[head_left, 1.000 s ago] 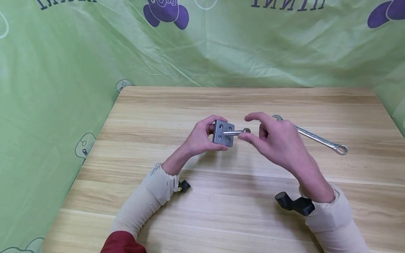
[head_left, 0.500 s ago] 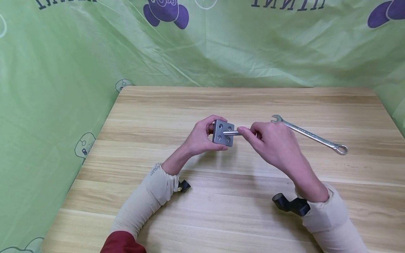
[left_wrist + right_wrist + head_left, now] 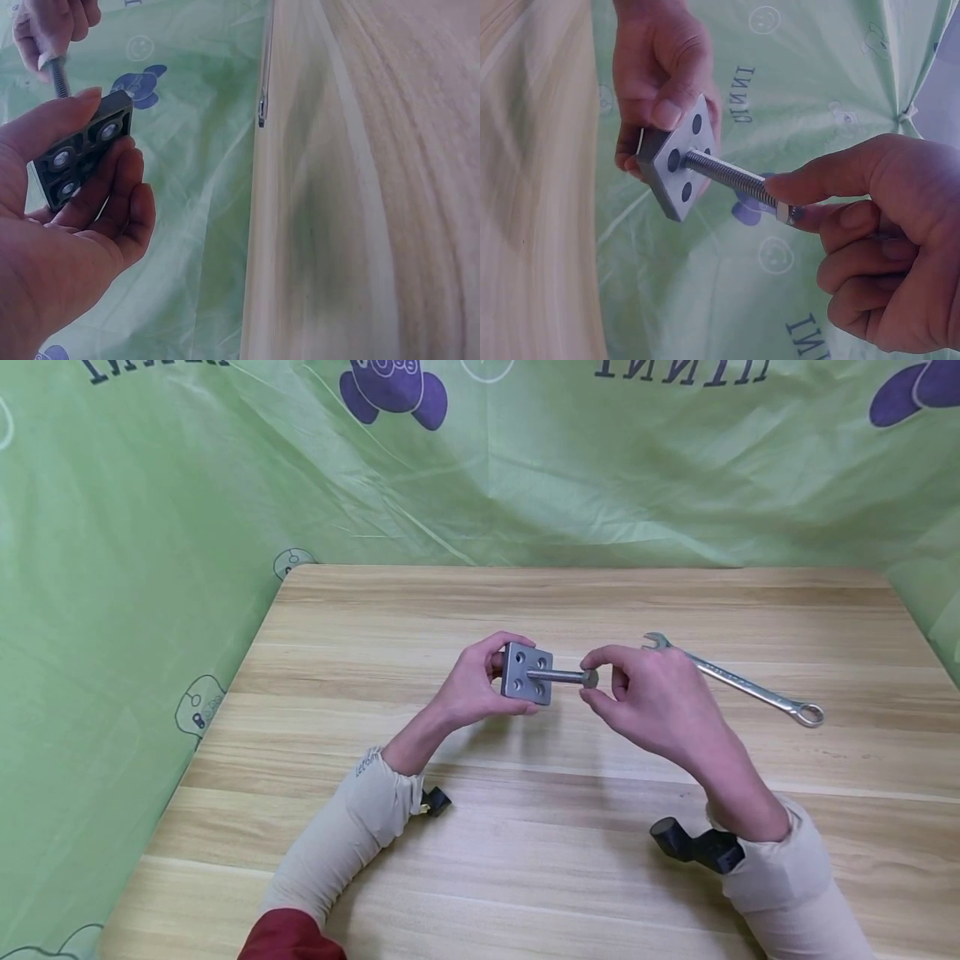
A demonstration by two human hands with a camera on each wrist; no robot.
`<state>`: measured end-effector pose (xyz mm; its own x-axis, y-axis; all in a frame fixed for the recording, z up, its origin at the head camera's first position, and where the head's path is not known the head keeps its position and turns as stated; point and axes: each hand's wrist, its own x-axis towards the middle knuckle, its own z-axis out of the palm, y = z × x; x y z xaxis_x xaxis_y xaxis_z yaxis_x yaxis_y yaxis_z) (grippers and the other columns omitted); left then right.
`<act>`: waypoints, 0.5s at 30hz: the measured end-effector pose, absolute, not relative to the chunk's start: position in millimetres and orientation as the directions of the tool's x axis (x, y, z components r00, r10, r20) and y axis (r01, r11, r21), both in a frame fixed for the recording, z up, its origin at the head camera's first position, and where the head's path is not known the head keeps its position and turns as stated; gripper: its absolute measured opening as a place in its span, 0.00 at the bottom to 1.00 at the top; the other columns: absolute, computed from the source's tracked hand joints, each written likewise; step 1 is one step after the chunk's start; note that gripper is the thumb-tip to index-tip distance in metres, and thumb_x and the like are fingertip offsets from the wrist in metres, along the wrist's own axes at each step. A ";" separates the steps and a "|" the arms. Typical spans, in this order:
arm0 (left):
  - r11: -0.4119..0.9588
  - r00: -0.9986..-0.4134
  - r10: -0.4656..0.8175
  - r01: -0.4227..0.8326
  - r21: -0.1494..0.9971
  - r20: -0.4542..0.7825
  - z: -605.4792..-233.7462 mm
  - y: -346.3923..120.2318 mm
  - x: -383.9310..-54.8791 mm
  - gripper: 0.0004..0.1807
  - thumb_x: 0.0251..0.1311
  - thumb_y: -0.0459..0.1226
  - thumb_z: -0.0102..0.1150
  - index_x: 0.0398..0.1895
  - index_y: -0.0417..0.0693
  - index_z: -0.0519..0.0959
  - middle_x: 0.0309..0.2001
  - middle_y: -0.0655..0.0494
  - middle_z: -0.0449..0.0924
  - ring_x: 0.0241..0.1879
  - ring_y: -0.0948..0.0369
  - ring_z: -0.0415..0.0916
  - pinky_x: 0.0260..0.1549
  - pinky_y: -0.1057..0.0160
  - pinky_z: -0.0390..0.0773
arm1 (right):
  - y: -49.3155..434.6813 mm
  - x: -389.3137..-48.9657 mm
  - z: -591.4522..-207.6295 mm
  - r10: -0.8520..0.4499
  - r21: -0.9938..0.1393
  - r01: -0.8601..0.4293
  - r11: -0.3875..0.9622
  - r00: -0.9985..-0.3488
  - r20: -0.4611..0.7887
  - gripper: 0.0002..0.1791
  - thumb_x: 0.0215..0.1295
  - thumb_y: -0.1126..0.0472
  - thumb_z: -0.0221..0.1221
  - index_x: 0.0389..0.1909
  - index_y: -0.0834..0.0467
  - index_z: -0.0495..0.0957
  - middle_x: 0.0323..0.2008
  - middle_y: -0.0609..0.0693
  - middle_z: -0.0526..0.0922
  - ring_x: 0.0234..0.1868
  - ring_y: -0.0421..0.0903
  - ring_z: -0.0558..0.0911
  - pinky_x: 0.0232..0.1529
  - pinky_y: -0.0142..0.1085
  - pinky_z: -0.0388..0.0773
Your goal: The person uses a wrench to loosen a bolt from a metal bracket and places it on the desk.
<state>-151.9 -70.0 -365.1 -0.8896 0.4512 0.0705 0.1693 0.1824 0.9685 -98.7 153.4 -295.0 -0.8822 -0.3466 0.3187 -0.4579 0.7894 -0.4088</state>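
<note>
In the head view my left hand (image 3: 480, 685) grips a small grey metal plate (image 3: 517, 689) by its edges, above the table. Several holes pierce the plate; its back, with recessed round openings, shows in the left wrist view. A threaded bolt (image 3: 555, 676) stands straight out from the plate's middle towards the right. At its outer end, the hex head (image 3: 784, 212) lies between thumb and forefinger of my right hand (image 3: 660, 697), which pinches it. The right hand's other fingers are curled in, seen in the right wrist view.
A combination wrench (image 3: 750, 687) lies on the wooden table (image 3: 525, 860), behind and to the right of my right hand. A green printed sheet (image 3: 600, 485) hangs behind the table and along its left side. Dark camera mounts (image 3: 697, 846) sit at both wrists.
The right forefinger was raised off the bolt head, then the fingers closed over it, hiding it. Now they have shifted slightly right and the head shows between them. The left hand barely moved.
</note>
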 end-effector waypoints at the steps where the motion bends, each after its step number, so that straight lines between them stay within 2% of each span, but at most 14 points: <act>1: 0.176 -0.891 0.449 0.165 0.970 0.070 -364.9 -70.2 -152.1 0.38 0.34 0.24 0.75 0.56 0.40 0.71 0.45 0.37 0.83 0.37 0.64 0.82 0.44 0.66 0.80 | 153.8 -99.0 -295.9 -0.350 -0.401 -0.473 0.784 -0.871 0.344 0.07 0.51 0.60 0.68 0.33 0.53 0.85 0.10 0.43 0.69 0.15 0.37 0.64 0.22 0.31 0.60; 8: 0.169 -0.888 0.454 0.164 0.972 0.071 -364.5 -70.8 -152.5 0.38 0.35 0.24 0.75 0.56 0.40 0.71 0.46 0.37 0.83 0.38 0.64 0.82 0.43 0.64 0.81 | 155.2 -101.8 -299.7 -0.351 -0.369 -0.538 0.758 -0.813 0.464 0.10 0.47 0.65 0.69 0.33 0.54 0.86 0.12 0.43 0.71 0.16 0.37 0.63 0.20 0.30 0.59; 15: 0.171 -0.892 0.446 0.162 0.972 0.071 -362.9 -71.8 -151.7 0.38 0.35 0.24 0.75 0.56 0.40 0.71 0.46 0.37 0.83 0.38 0.62 0.82 0.42 0.64 0.81 | 155.8 -104.0 -302.6 -0.379 -0.329 -0.563 0.758 -0.791 0.481 0.09 0.46 0.66 0.69 0.31 0.54 0.85 0.20 0.45 0.80 0.22 0.41 0.72 0.23 0.32 0.65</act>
<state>-151.7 -71.8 -362.9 -0.8923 0.4458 0.0707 0.1625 0.1710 0.9718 -104.0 155.8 -302.6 -0.7907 -0.3794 0.4805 -0.5635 0.7579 -0.3288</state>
